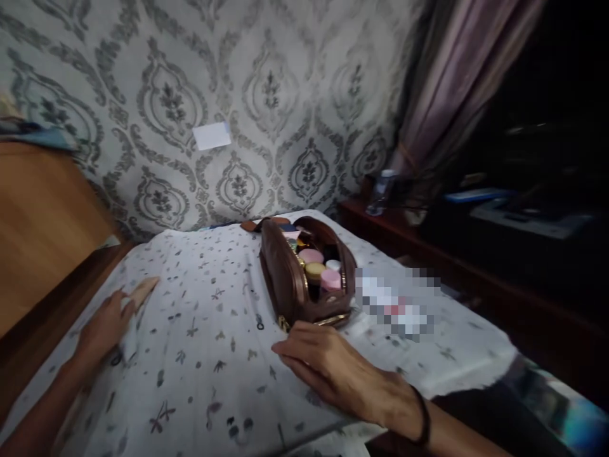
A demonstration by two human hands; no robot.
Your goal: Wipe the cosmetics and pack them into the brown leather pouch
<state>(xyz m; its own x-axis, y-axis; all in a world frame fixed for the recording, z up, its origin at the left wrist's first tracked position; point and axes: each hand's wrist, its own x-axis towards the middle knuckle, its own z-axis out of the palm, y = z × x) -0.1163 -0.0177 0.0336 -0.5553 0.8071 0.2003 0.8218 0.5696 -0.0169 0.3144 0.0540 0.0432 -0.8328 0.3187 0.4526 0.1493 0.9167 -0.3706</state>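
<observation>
A brown zippered bag (285, 273) stands open on a white patterned cloth (190, 330), with several round-lidded containers (315, 271) inside. Just in front of the bag, my right hand (323, 358) rests palm down near its zipper, fingers loosely extended and holding nothing visible. A dark band circles that wrist. At the left edge of the cloth is my left hand (107, 324), its fingers around a beige, flat item (144, 291) that is blurred. To the right of the bag lies a pixelated packet (392, 304).
A wooden panel (47, 222) rises at the left. On a dark red ledge at the right stands a clear bottle (380, 192), near a pinkish curtain (457, 76). Patterned wallpaper (271, 95) with a white card (212, 136) is behind the cloth.
</observation>
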